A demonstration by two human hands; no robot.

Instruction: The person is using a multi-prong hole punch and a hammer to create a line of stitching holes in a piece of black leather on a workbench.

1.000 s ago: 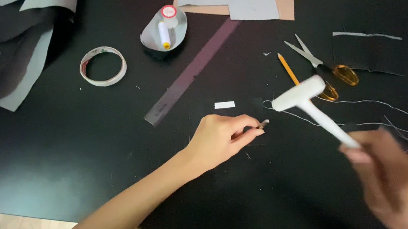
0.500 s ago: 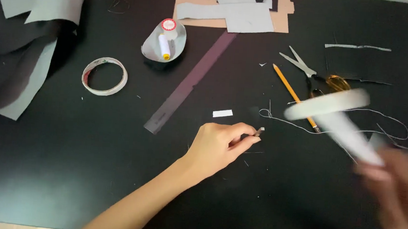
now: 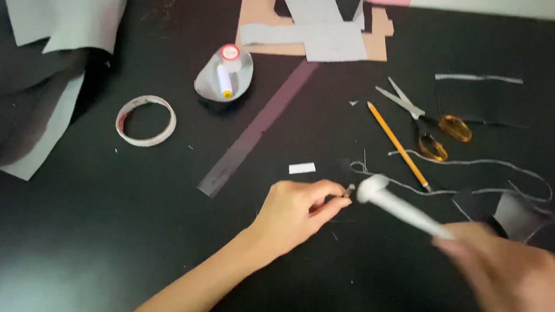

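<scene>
White mallet (image 3: pixel 391 200) has swung down onto small pinched metal piece (image 3: pixel 350 190).

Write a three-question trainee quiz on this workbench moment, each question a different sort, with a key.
1. True or false: the white mallet is in the left hand.
2. Which lies nearest the scissors: A tape roll, B yellow pencil, C thread spool?
3. What do the left hand's fingers pinch?

Key: 1 false, the right hand holds it. 2 B. 3 a small metal piece, right by the mallet head.

White hammer (image 3: pixel 395 202); yellow pencil (image 3: pixel 397 145); amber-handled scissors (image 3: pixel 423 119); black table (image 3: pixel 90 227)
</scene>
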